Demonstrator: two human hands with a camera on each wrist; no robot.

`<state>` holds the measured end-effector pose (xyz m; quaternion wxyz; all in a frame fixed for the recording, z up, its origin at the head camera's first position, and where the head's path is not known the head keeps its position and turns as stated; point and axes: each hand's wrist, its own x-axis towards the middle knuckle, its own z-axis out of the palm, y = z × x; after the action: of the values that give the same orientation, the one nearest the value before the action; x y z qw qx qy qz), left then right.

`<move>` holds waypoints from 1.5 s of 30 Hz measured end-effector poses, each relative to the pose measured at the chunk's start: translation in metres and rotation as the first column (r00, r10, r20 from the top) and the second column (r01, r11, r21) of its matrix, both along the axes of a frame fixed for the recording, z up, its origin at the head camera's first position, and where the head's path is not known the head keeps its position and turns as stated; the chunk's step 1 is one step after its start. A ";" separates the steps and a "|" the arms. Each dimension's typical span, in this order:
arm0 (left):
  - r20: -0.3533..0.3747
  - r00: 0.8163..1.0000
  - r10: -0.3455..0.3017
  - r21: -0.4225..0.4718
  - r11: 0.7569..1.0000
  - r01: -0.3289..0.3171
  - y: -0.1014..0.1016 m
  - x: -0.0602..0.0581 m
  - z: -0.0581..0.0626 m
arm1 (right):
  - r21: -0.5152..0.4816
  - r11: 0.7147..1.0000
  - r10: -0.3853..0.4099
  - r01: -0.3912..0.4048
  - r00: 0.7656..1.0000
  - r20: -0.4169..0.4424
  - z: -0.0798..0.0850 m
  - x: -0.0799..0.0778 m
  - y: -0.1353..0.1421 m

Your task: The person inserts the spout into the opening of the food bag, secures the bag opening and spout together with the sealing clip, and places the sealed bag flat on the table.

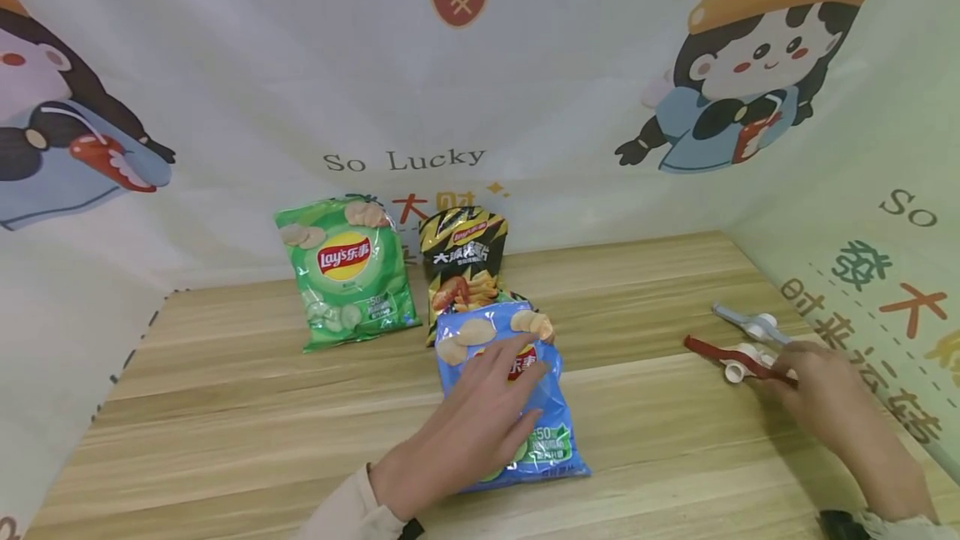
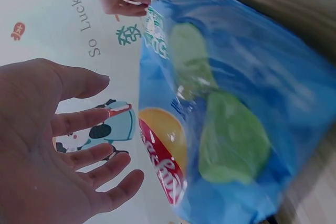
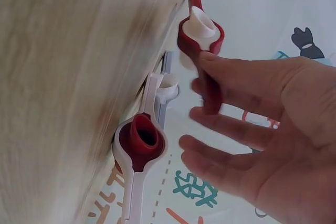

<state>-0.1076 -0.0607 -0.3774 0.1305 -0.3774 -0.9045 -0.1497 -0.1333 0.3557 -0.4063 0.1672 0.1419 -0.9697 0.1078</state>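
Note:
A blue Lay's chip bag [image 1: 555, 407] lies on the table, its logo partly covered by my left hand [image 1: 480, 415]. In the left wrist view that hand [image 2: 68, 145] is beside the bag's printed front [image 2: 231, 103], fingers loosely spread and holding nothing. On the right, my right hand [image 1: 825, 398] pinches one end of a red bag clip with a white pour spout [image 3: 202, 40]. The right wrist view shows thumb and index finger on its handle, the other fingers of the hand [image 3: 262, 129] loosely bent. Close by are a white clip with a red spout [image 3: 139, 145] and a blue-grey clip [image 1: 742, 319].
A green Lay's bag [image 1: 352, 273] leans against the back cloth [image 1: 562, 107] at the left. Next to it stands a black-and-yellow chip bag [image 1: 465, 252], its lower part behind the blue bag. A printed cloth wall [image 1: 847, 215] borders the table [image 1: 225, 407] on the right.

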 end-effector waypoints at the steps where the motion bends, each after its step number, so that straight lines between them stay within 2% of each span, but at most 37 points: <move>1: -0.002 1.000 -0.007 0.004 1.000 0.007 0.003 -0.001 0.000 | -0.016 1.000 -0.001 0.001 1.000 -0.014 0.001 0.000 -0.001; 5: 0.002 1.000 -0.028 0.030 0.999 0.028 0.009 -0.002 0.001 | -0.051 0.999 -0.019 0.016 0.998 -0.052 0.005 0.000 -0.007; 8: 0.006 0.999 -0.040 0.049 0.998 0.039 0.012 -0.005 0.000 | -0.054 0.999 0.002 -0.007 0.995 -0.098 0.008 -0.001 -0.014; 11: 0.013 0.999 -0.048 0.057 0.997 0.047 0.015 -0.008 -0.002 | -0.054 0.995 0.072 -0.084 0.979 -0.190 0.008 -0.003 -0.024; 15: 0.013 0.999 -0.046 0.050 0.998 0.045 0.018 -0.012 -0.003 | -0.050 0.977 0.183 -0.206 0.939 -0.292 0.007 -0.002 -0.042; 26: 0.043 0.999 -0.006 0.082 0.997 0.002 0.008 -0.019 -0.004 | -0.076 0.909 0.369 -0.411 0.875 -0.314 0.021 0.008 -0.097; 33: 0.125 0.991 0.046 0.109 0.992 -0.060 -0.005 -0.019 0.000 | -0.071 0.869 0.455 -0.489 0.848 -0.272 0.039 0.015 -0.127; 39: 0.174 0.980 0.091 0.145 0.982 -0.117 -0.024 -0.020 0.008 | -0.067 0.833 0.518 -0.549 0.817 -0.255 0.055 0.017 -0.152; 42: 0.223 0.972 0.071 0.196 0.974 -0.116 -0.035 -0.021 0.013 | -0.071 0.817 0.542 -0.572 0.805 -0.240 0.063 0.016 -0.163; 45: 0.320 0.947 0.008 0.274 0.956 -0.101 -0.046 -0.020 0.018 | -0.082 0.796 0.571 -0.600 0.788 -0.230 0.069 0.015 -0.173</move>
<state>-0.1272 -0.1062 -0.3599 0.0417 -0.3002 -0.8925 -0.3341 -0.1188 0.1823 -0.3368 0.2290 0.4327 -0.8456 0.2130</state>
